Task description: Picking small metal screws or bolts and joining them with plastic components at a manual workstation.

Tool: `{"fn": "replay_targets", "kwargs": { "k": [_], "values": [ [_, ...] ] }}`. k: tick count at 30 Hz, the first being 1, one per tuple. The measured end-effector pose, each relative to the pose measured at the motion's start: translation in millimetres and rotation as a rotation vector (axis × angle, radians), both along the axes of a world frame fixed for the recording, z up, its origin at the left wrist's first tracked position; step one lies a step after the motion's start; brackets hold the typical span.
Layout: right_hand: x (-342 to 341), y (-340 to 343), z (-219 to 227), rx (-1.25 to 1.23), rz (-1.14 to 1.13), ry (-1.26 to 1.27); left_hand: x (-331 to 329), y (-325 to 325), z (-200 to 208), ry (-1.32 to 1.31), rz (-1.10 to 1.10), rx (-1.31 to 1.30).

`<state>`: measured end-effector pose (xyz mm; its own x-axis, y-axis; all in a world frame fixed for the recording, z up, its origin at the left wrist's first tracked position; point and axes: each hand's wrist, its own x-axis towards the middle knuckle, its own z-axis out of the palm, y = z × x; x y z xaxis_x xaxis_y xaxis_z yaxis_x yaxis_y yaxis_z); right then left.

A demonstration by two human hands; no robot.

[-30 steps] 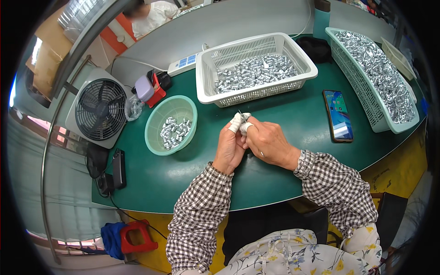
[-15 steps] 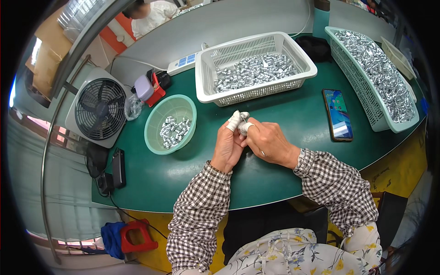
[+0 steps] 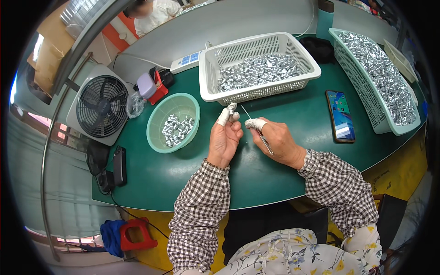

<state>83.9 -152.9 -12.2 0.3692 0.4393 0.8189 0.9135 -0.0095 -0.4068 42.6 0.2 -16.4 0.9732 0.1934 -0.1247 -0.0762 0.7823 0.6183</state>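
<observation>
Above the green table, my left hand point(image 3: 222, 142) pinches a small silver metal part point(image 3: 232, 110) between thumb and finger, both wrapped in white coverings. A thin metal pick point(image 3: 265, 142) sits in my right hand point(image 3: 281, 141), whose covered fingertips close round it; its point extends toward the left hand, apart from the part. Beyond both hands stands a white plastic basket point(image 3: 268, 93) with many silver metal parts inside. To the left of my left hand is a light green bowl point(image 3: 153, 137) with a smaller heap of similar parts.
A phone point(image 3: 340, 116) lies right of my hands, beside a pale green basket point(image 3: 366, 94) heaped with metal parts. At the left are a fan point(image 3: 101, 105) and a black box-shaped device point(image 3: 119, 166). A power strip point(image 3: 185, 63) lies behind the bowl. Another person point(image 3: 156, 16) sits beyond the partition.
My hands have drawn apart: the right moved slightly right and the left slightly left. The pick and the small part, largely hidden between the fingers before, now show.
</observation>
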Motion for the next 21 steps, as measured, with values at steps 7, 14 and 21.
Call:
{"fn": "replay_targets", "kwargs": {
  "k": [7,14,21],
  "values": [
    [-2,-5,9,-0.061,0.021,-0.013,-3,-3,1,0.097,0.037,0.033],
    [-2,-10,14,-0.023,0.000,0.121,-2,-1,-4,0.001,-0.026,0.039],
    [-4,-9,5,-0.037,0.136,0.363,-2,0,-6,0.001,-0.027,0.068]
  ]
}}
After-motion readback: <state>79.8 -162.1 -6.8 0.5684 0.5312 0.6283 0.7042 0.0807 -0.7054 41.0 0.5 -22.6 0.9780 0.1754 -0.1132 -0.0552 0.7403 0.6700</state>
